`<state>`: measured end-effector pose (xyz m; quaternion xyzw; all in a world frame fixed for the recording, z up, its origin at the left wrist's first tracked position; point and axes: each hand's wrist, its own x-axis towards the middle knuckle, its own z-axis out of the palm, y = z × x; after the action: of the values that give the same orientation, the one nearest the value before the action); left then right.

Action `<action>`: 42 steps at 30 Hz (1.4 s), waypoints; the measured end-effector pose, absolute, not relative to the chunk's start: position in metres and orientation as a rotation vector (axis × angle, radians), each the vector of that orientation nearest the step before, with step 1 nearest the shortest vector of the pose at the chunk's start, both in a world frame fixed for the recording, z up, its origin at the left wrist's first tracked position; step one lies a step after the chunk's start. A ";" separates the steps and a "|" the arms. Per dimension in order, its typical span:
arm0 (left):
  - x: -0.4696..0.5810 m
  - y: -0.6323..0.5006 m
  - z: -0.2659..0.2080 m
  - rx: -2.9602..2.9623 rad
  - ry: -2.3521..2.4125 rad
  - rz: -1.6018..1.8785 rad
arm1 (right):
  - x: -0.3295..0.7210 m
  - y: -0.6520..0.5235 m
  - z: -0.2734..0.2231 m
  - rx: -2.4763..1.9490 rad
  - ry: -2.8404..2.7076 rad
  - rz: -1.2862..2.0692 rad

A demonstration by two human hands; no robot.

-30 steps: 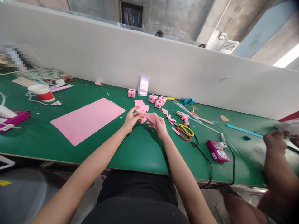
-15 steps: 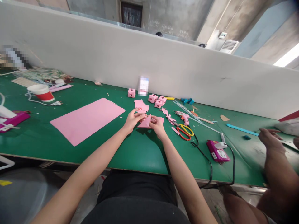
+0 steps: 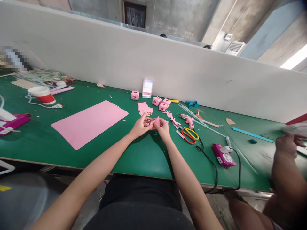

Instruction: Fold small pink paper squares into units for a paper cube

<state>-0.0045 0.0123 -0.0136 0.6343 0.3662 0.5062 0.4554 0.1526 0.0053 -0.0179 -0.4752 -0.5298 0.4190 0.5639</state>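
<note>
Between my two hands is a folded piece of pink paper (image 3: pixel 156 122), its pointed tip sticking up. My left hand (image 3: pixel 141 125) pinches its left side, with the thumb in front. On the other side my right hand (image 3: pixel 163 128) grips it, fingers closed; part of the paper is hidden behind both hands. Just beyond my left fingertips lie several small pink paper pieces (image 3: pixel 144 108). Pink paper cubes with cut openings stand farther back, one cube (image 3: pixel 135 95) alone and a cluster of cubes (image 3: pixel 163 105) to its right.
A large pink sheet (image 3: pixel 90 124) lies left on the green table. To the right are scissors (image 3: pixel 190 135), a glue gun (image 3: pixel 189 121), paper scraps (image 3: pixel 174 120) and a magenta box (image 3: pixel 223 155) with a black cable. A propped phone (image 3: pixel 147 88) and paper cup (image 3: pixel 43 95) stand behind. Another person's hand (image 3: pixel 286 143) is far right.
The pink paper has turned from a wide flat triangle to a narrower, upright fold. My left hand has shifted right, closer to my right hand. The other person's hand has moved right.
</note>
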 end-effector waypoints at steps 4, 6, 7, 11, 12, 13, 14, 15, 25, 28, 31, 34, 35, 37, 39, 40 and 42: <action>-0.008 0.017 -0.017 1.526 1.004 1.315 | 0.151 0.005 -0.019 -1.086 -1.275 1.037; -0.009 0.020 -0.019 1.523 1.035 1.321 | 0.150 0.005 -0.020 -1.077 -1.255 1.088; -0.010 0.021 -0.020 1.517 1.044 1.320 | 0.150 0.005 -0.020 -1.075 -1.232 1.111; -0.012 0.026 -0.022 1.454 1.061 1.350 | 0.150 0.003 -0.015 -1.066 -1.072 1.205; -0.013 0.026 -0.022 1.448 1.064 1.360 | 0.151 0.003 -0.013 -1.051 -1.028 1.231; -0.013 0.027 -0.022 1.451 1.068 1.366 | 0.152 0.003 -0.010 -1.031 -0.988 1.257; -0.014 0.027 -0.022 1.462 1.075 1.370 | 0.153 0.002 -0.008 -1.011 -0.952 1.279; -0.014 0.028 -0.022 1.481 1.082 1.371 | 0.154 0.002 -0.006 -0.994 -0.920 1.295; -0.015 0.024 -0.018 1.652 1.200 1.369 | 0.155 0.001 -0.008 -0.977 -0.921 1.348; -0.015 0.023 -0.016 1.600 1.187 1.408 | 0.154 0.000 -0.010 -0.967 -0.989 1.372; -0.014 0.022 -0.013 1.468 1.131 1.427 | 0.153 0.000 -0.012 -0.956 -1.025 1.389; -0.014 0.021 -0.011 1.344 1.073 1.401 | 0.155 0.000 -0.013 -0.968 -1.061 1.338; -0.013 0.021 -0.011 1.310 1.063 1.377 | 0.156 0.001 -0.013 -0.978 -1.074 1.301; -0.013 0.020 -0.011 1.253 1.057 1.329 | 0.156 0.002 -0.014 -1.006 -1.104 1.195; -0.013 0.021 -0.012 1.225 1.071 1.309 | 0.156 0.003 -0.015 -1.036 -1.154 1.084; -0.013 0.021 -0.013 1.218 1.082 1.316 | 0.155 0.003 -0.015 -1.047 -1.184 1.040; -0.014 0.023 -0.015 1.210 1.107 1.346 | 0.153 0.002 -0.015 -1.059 -1.242 0.994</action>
<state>-0.0140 0.0227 -0.0145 0.4978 0.4555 0.5535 0.4883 0.1530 0.0022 -0.0147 -0.4527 -0.5309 0.4246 0.5771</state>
